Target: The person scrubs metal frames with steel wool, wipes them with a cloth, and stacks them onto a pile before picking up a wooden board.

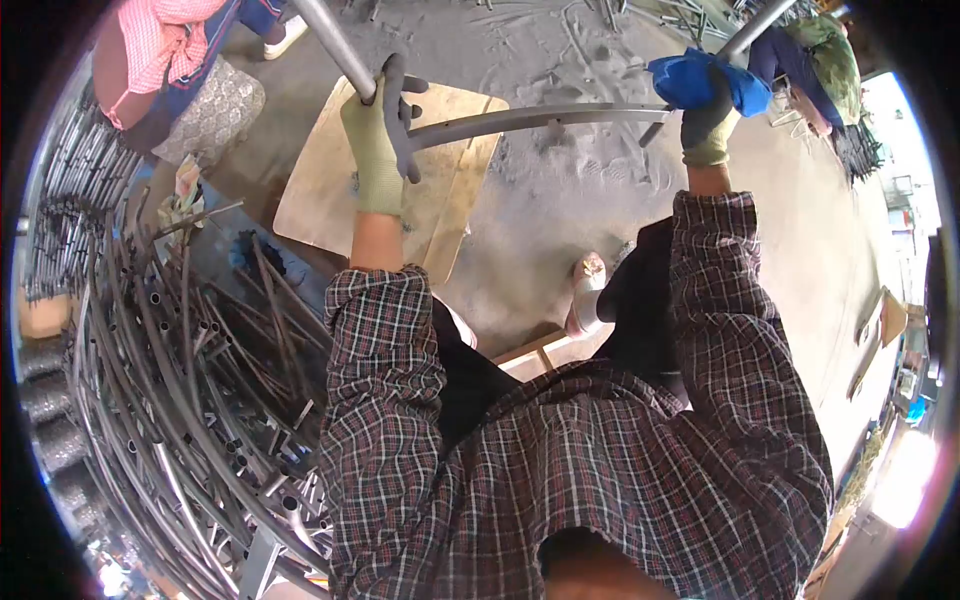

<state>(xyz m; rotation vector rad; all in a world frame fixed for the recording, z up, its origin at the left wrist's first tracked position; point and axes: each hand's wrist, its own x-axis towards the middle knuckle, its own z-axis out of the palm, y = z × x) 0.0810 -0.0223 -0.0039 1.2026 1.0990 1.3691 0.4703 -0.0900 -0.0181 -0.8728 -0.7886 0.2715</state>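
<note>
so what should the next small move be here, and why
Probably slide the blue cloth a little way along the right straight tube. The right hand holds it bunched against that tube, near the end of the curved tube, while the left hand grips the curved tube's other end, by the left straight tube, which should help steadiness.

Open room here over the dusty floor (560,210), between left hand (376,142) and right hand (712,115), but look ahead: a curved metal tube (540,119) bars the way, straight tubes (340,48) jutting out past each hand! Bent tubes (165,345) crowd the left sleeve (382,345); rightward, bare floor runs wide.
</note>
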